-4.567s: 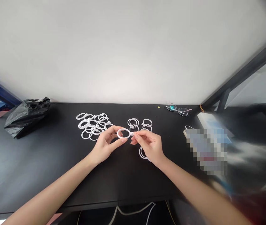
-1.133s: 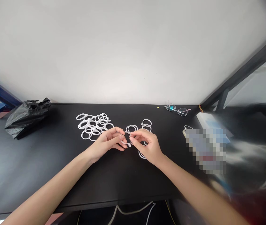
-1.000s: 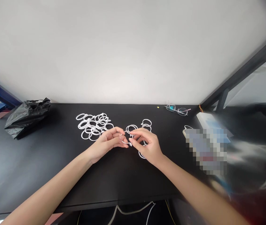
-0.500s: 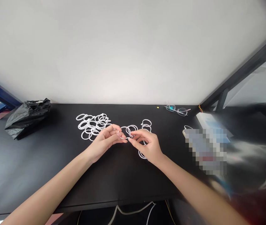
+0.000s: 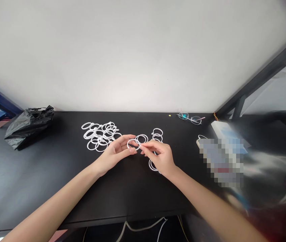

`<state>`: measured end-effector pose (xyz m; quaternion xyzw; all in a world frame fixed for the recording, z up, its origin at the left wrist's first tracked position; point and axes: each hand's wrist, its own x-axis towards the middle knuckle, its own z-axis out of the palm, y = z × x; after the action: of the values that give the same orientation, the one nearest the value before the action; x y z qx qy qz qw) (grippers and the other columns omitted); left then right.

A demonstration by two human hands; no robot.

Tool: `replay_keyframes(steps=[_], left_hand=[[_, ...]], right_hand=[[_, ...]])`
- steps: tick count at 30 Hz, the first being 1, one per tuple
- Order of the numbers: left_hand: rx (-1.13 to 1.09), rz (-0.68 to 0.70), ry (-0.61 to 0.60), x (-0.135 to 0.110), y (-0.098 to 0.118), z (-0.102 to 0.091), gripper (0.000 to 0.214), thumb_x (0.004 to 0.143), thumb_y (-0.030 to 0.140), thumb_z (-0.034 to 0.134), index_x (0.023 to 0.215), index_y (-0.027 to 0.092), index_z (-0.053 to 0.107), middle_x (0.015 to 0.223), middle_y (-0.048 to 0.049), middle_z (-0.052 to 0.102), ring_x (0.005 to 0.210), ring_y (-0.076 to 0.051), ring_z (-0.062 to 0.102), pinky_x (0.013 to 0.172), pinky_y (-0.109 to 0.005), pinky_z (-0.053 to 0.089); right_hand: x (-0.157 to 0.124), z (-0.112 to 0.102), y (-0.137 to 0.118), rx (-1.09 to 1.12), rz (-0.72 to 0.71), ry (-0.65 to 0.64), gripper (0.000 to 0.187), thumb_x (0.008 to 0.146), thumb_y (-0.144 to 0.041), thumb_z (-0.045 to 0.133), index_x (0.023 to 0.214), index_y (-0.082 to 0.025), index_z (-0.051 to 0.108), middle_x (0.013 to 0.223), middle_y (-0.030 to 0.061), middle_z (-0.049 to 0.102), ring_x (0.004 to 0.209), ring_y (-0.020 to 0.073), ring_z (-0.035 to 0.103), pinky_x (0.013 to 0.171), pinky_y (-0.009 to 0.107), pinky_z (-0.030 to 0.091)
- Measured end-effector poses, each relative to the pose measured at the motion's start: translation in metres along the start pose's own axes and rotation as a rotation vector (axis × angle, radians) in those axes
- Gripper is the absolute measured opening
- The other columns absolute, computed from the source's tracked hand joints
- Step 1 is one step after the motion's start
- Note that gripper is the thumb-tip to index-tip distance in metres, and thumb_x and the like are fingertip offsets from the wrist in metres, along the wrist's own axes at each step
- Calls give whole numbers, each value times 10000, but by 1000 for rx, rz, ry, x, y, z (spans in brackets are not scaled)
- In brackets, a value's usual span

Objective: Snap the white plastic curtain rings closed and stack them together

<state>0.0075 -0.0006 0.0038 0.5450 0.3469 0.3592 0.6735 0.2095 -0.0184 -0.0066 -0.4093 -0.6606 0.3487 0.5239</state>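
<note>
A thin white plastic ring (image 5: 127, 144) is held up between my two hands, above the middle of the black table. My right hand (image 5: 159, 155) pinches its right side between thumb and fingertips. The fingers of my left hand (image 5: 116, 152) curl behind the ring's left part, and the thumb rests at its lower edge. Just beyond, more white rings (image 5: 146, 136) overlap the view of the held one; whether they link to it I cannot tell. A heap of similar rings (image 5: 101, 150) lies left of my left hand. Several more (image 5: 157, 128) form a line beside and partly behind my right hand.
On the black table (image 5: 102, 198), a black plastic bag (image 5: 29, 127) sits at the far left. Eyeglasses (image 5: 195, 120) lie at the back right, close to the wall. A white box (image 5: 221, 129) and a blurred-out item (image 5: 220, 164) are at the right. Cables (image 5: 143, 229) hang below the front edge.
The ring between my hands has turned so its round loop faces me. My left fingers have loosened and spread around it, while my right hand keeps its pinch in nearly the same place.
</note>
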Motion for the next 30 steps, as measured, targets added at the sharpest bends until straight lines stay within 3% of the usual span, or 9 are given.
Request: replay_keyframes(steps=[6,12,19,30], left_hand=[[175,55,-46,1,1,3,306,922,365,620,1180,202,616,1010,-41,652,930,-185,653,929,-356,527],[412,151,76,-1,-4,5,300,924,410,605,1115,181,636,852,-16,587,830,-162,600,822,-304,513],[441,193,67,-2,-6,3,283,942,423,574,1110,208,650,868,-17,583,828,-160,572,807,-298,481],[500,224,91,-2,-9,5,281,956,431,550,1106,216,651,811,-3,529,763,-143,535,737,-277,464]], right_hand=[[0,0,0,22,1,-21,91,875,-273,680,862,-207,741,761,29,722,642,167,726,599,280,624],[0,-1,-1,41,95,-65,127,889,-318,664,904,-192,674,755,20,695,632,148,700,565,252,579],[-4,-5,-1,-109,51,-250,239,1005,-334,468,809,-206,519,607,-45,531,516,92,557,519,215,439],[-3,-5,2,-55,54,-287,262,1021,-334,437,789,-216,462,600,-56,519,509,88,533,539,209,435]])
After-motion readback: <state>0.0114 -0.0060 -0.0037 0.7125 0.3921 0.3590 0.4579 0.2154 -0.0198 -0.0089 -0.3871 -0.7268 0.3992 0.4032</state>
